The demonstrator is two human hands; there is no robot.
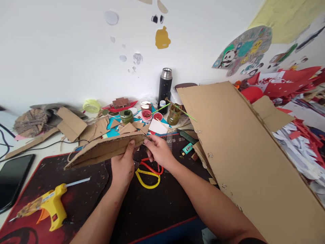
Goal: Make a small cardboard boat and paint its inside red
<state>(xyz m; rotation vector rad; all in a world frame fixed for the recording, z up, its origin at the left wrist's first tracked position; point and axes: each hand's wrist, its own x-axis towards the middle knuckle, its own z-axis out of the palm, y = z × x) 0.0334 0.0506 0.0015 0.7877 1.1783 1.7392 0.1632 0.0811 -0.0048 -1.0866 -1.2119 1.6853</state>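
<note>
"What is lying closest to the person?"

"On the dark desk mat (149, 213), a yellow hot glue gun (57, 206) is lying at the left, with its glue stick (78, 182) pointing out behind. The scissors (148, 185), with one red and one yellow handle, are lying just beside the hands."

"And the hands, what are they doing?"

"The left hand (123, 167) is clamping the folded cardboard piece (101, 149) between thumb and fingers, near its right end. The right hand (158, 151) is pinching the tip of that end. So the two hands are being near each other, and the cardboard is hanging above the mat, stretching to the left."

"What are you seeing farther away?"

"At the right, a large cardboard sheet (243, 145) is leaning at a slant. Behind the hands, cardboard scraps (128, 128) and open paint pots are sitting; one green pot (126, 117) is standing at their left. Then a black thermos (165, 86) is standing upright before the white wall (68, 44)."
</note>
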